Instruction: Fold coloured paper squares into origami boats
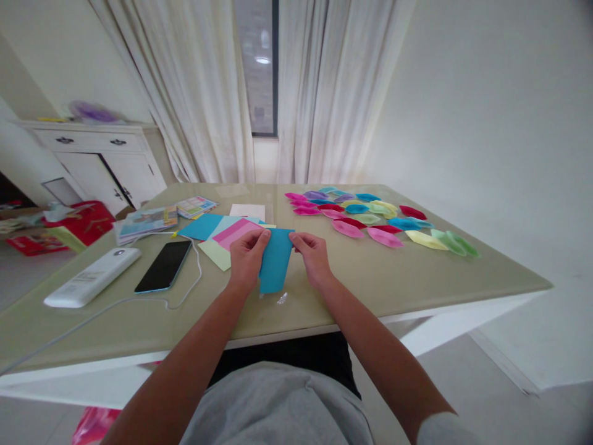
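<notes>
Between my two hands is a narrow blue piece of paper point(277, 262), held up above the near part of the table. My left hand point(248, 253) pinches its upper left edge between thumb and fingers. At the upper right corner, my right hand point(312, 252) grips it with thumb and fingertips. Just beyond my left hand lie loose coloured sheets: a blue sheet point(202, 227), a pink sheet point(231, 232) and a pale green sheet point(215, 254). Several leaf-shaped folded paper pieces point(347, 228) in many colours spread over the table's far right.
On the left of the table point(370, 290) are a black-screened phone point(164, 267), a white power bank point(92, 278) with a white cable point(199, 272), and booklets point(148, 222). A white sheet point(248, 211) lies farther back. A white cabinet point(99, 161) stands behind on the left.
</notes>
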The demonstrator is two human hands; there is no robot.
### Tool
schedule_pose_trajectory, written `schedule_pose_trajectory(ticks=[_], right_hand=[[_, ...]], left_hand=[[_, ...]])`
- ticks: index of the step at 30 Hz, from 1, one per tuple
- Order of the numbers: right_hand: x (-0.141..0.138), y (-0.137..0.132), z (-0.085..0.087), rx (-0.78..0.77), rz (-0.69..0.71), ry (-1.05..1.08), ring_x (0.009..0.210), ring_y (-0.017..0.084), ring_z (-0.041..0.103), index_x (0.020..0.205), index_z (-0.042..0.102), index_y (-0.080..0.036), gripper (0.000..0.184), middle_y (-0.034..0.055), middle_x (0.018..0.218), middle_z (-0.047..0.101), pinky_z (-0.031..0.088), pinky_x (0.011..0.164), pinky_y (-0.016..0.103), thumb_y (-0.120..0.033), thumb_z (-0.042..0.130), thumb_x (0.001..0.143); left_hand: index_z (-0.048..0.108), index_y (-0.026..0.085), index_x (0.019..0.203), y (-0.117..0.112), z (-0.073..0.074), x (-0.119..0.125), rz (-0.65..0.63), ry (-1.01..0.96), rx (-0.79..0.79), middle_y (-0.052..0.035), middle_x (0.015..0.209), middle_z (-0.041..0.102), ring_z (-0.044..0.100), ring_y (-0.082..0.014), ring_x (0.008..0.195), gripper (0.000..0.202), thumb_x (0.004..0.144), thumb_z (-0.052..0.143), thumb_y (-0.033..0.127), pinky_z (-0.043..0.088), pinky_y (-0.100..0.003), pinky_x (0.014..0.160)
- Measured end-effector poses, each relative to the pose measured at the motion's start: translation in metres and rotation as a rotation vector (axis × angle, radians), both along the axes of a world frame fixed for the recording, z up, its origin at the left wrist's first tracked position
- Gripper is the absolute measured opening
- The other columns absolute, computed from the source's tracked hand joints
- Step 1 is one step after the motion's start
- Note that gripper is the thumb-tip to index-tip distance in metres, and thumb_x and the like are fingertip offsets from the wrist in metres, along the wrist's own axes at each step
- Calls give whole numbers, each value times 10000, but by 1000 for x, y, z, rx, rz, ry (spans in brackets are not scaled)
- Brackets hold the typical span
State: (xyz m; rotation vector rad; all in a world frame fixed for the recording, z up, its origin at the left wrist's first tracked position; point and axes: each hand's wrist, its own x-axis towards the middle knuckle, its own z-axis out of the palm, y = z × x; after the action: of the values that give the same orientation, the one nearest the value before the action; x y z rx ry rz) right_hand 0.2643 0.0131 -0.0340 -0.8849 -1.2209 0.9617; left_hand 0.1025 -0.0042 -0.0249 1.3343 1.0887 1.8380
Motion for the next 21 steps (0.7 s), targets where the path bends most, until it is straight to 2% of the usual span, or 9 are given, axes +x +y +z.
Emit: schedule_pose_trajectory(ticks=[4, 6, 8, 9, 11, 12, 13, 16, 21], right_hand=[[-1, -4, 8, 76, -8, -90, 679, 202, 685, 823, 841, -206, 382, 43, 744, 786, 550, 642, 320, -586, 804, 826], [1, -12, 18, 133, -16, -156, 677, 211, 686, 812, 843, -209, 355, 44, 749, 792, 543, 646, 329, -557, 787, 857], [4, -24, 30, 194, -23, -241, 690, 219, 689, 827, 852, -222, 278, 41, 770, 801, 526, 661, 336, -482, 779, 891], [5, -31, 37, 224, -19, -286, 702, 223, 695, 847, 859, -233, 236, 38, 784, 807, 518, 669, 338, -447, 777, 903], [8, -45, 51, 278, -6, -374, 709, 231, 704, 868, 867, -256, 169, 29, 783, 812, 496, 671, 339, -398, 784, 907], [9, -52, 57, 305, 3, -413, 717, 236, 709, 872, 868, -266, 145, 27, 794, 817, 490, 687, 345, -382, 787, 905], [9, -57, 63, 329, -1, -442, 742, 243, 716, 864, 865, -271, 140, 30, 819, 824, 483, 706, 351, -370, 778, 910], [8, -69, 75, 381, -9, -500, 732, 240, 710, 821, 850, -269, 149, 28, 797, 817, 468, 725, 354, -335, 754, 915], [4, -77, 81, 384, -9, -511, 700, 196, 702, 835, 839, -221, 166, 22, 782, 807, 474, 692, 305, -291, 718, 924]], left_hand=[[803, 155, 944, 3, 1, -1, 13, -13, 4, -52, 831, 792, 699, -173, 700, 412, 888, 795, 563, 565, -295, 640], [808, 155, 950, 1, 7, -6, -8, 20, 23, -67, 833, 801, 715, -191, 710, 443, 893, 775, 594, 581, -310, 651], [820, 166, 993, -5, 21, -12, -47, 87, 53, -94, 892, 822, 752, -224, 788, 449, 906, 755, 602, 609, -340, 715], [822, 183, 1069, -9, 30, -15, -70, 132, 73, -109, 991, 834, 771, -246, 893, 438, 921, 743, 588, 621, -362, 792], [832, 233, 1136, -18, 51, -20, -140, 260, 113, -113, 1170, 823, 761, -287, 1073, 422, 838, 846, 532, 612, -387, 908], [851, 249, 1096, -23, 62, -22, -181, 335, 127, -105, 1158, 828, 752, -303, 1097, 412, 768, 912, 491, 604, -392, 934], [870, 255, 1000, -28, 72, -23, -224, 403, 139, -95, 1057, 841, 764, -303, 1029, 358, 721, 946, 466, 606, -391, 916], [868, 251, 808, -41, 95, -23, -277, 537, 154, -81, 853, 827, 764, -276, 831, 236, 794, 881, 486, 603, -364, 772], [865, 240, 787, -60, 108, -19, -207, 636, 167, -54, 779, 803, 736, -227, 766, 220, 884, 794, 423, 567, -326, 759]])
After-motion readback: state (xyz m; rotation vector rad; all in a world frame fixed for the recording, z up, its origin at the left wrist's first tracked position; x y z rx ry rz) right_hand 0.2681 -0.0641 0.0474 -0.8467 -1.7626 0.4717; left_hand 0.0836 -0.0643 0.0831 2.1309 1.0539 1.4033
